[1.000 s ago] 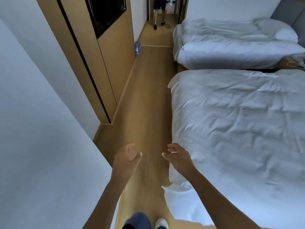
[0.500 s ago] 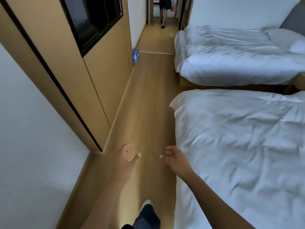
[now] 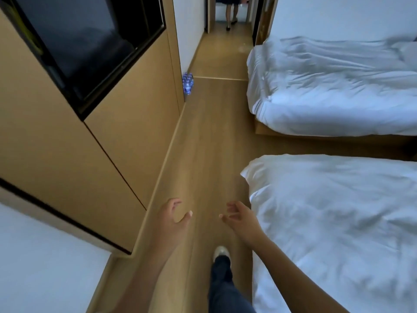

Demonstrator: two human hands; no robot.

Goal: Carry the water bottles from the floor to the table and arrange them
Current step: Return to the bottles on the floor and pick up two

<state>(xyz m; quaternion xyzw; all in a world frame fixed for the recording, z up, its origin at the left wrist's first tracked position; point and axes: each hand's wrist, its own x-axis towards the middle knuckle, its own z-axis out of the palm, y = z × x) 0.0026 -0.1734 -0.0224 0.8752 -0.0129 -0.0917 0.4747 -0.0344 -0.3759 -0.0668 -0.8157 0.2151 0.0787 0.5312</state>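
Head view is showing no readable writing. At left, a smooth wooden cabinet (image 3: 126,123) is framing one glossy black panel (image 3: 85,41). Clear water bottles (image 3: 188,83), too small to count, are standing on the plank floor (image 3: 209,143) against its far corner. Left hand (image 3: 172,219) and right hand (image 3: 240,219) are hanging loosely curled, holding nothing. Two beds (image 3: 338,222) with rumpled white duvets are lying right.
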